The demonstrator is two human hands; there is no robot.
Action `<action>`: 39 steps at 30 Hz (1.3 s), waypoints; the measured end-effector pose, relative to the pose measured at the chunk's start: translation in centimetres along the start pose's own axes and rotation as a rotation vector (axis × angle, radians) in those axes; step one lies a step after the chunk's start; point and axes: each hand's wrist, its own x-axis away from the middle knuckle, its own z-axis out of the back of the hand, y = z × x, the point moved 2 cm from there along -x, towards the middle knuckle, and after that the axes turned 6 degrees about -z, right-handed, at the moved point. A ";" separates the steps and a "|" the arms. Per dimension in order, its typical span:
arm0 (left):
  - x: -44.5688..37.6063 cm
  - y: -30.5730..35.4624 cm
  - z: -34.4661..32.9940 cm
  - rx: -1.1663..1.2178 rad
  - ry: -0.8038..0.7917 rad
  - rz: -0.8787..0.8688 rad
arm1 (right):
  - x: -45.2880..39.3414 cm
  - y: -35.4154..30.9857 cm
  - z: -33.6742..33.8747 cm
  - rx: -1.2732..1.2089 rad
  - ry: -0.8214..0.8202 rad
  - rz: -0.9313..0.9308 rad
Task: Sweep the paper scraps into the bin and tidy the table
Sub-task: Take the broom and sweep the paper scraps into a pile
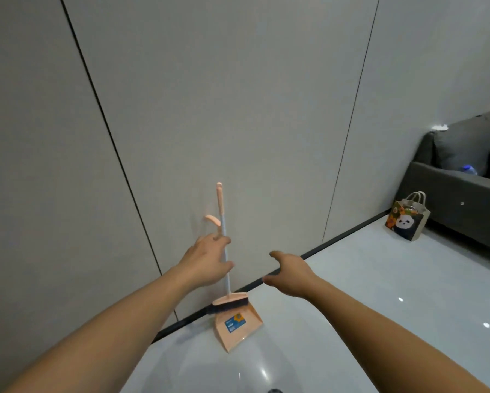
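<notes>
A peach broom (pixel 222 219) with a pale handle and dark bristles leans upright against the grey wall. Its head rests in a peach dustpan (pixel 238 326) that stands on the floor and bears a blue label. The dustpan's own curved peach grip (pixel 213 219) shows just left of the broom handle. My left hand (pixel 207 259) is at the broom handle with thumb and fingers spread on either side of it, not closed around it. Held out to the right of the broom, my right hand (pixel 290 275) has its fingers apart and holds nothing. No paper scraps, bin or table are in view.
A glossy white floor (pixel 351 307) meets the panelled wall (pixel 238 109) at a black skirting strip (pixel 337 242). A paper gift bag (pixel 407 218) with a panda print stands on the floor at the right, in front of a grey sofa (pixel 459 188).
</notes>
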 end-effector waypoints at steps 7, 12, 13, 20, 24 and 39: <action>-10.4 -8.4 -4.3 -0.033 -0.177 0.203 | -16.3 -0.7 -3.2 -0.211 -0.214 -0.033; -16.9 -13.7 -6.1 -0.040 -0.246 0.264 | -25.0 -1.4 -5.8 -0.423 -0.367 -0.174; -18.1 -14.7 -6.3 -0.038 -0.254 0.273 | -26.2 -1.7 -6.4 -0.494 -0.415 -0.221; -28.3 -21.7 -8.9 -0.009 -0.219 0.211 | -35.2 -4.2 -10.4 -0.828 -0.544 -0.481; -34.8 -25.0 -12.1 0.041 -0.283 0.074 | -40.9 -5.9 -13.8 -1.141 -0.458 -0.743; -42.5 -27.6 -21.2 -0.359 -0.632 -0.601 | -47.9 -9.1 -22.0 -1.929 -0.043 -1.372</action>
